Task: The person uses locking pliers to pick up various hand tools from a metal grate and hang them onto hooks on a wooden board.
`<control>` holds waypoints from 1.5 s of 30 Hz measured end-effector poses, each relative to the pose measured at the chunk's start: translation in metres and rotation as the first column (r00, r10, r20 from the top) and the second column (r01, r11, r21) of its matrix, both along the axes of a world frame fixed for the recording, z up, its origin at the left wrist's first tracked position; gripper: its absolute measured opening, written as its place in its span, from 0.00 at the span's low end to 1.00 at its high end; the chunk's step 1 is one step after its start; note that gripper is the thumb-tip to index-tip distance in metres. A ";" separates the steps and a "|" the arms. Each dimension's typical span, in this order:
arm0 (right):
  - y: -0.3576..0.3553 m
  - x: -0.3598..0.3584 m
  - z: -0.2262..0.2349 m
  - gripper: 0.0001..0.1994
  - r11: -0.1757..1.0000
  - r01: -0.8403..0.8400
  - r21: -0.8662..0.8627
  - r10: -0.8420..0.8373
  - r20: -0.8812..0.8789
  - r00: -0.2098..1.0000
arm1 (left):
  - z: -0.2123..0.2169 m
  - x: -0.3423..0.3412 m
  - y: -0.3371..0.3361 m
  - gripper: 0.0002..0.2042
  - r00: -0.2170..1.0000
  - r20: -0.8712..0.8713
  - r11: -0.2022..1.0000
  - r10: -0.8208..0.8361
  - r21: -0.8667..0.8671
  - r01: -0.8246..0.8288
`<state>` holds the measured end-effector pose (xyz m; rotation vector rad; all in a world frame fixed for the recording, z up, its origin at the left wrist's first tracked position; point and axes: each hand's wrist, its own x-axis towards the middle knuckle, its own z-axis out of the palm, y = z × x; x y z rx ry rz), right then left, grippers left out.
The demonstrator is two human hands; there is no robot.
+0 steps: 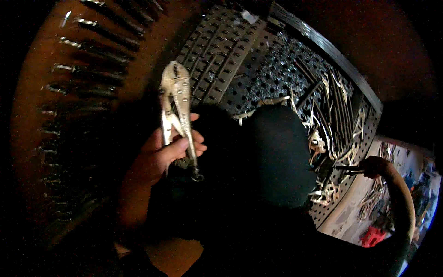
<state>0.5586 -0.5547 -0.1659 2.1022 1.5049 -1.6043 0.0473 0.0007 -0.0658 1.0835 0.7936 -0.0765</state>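
Note:
In my left hand (177, 147) is a pair of silver locking pliers (176, 99). They stand upright, toothed jaws at the top, with my fingers and thumb closed round the handles. Far to the right, my right hand (374, 166) is closed on a dark, slim tool with two prongs (349, 169). It points left, over the edge of a perforated metal tray (321, 215); its exact kind is too dark to make out. Beneath it on the tray lie several pale metal tool parts (326, 194).
Long rods and tools (339, 113) lie along the tray's right side, inside a raised metal rim (323, 46). A studded rack panel (214, 53) spans its far left. Rows of dark tools (99, 60) line the left. A rounded black shape (279, 152) hides the middle. A red object (373, 237) sits lower right.

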 end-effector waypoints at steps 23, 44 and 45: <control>0.379 -0.179 -0.015 0.21 0.320 0.891 -0.321 -0.550 -0.829 -0.101 | -0.052 0.064 0.045 0.22 0.965 -0.133 0.974 -0.227 -0.053 0.222; 0.421 -0.171 -0.042 0.16 0.399 0.908 0.128 -0.430 -0.848 0.309 | -0.065 0.107 0.068 0.19 0.969 -0.050 0.943 -0.243 -0.247 0.223; 0.422 -0.171 -0.042 0.17 0.395 0.909 0.129 -0.430 -0.849 0.308 | -0.066 0.106 0.069 0.19 0.971 -0.045 0.943 -0.234 -0.252 0.216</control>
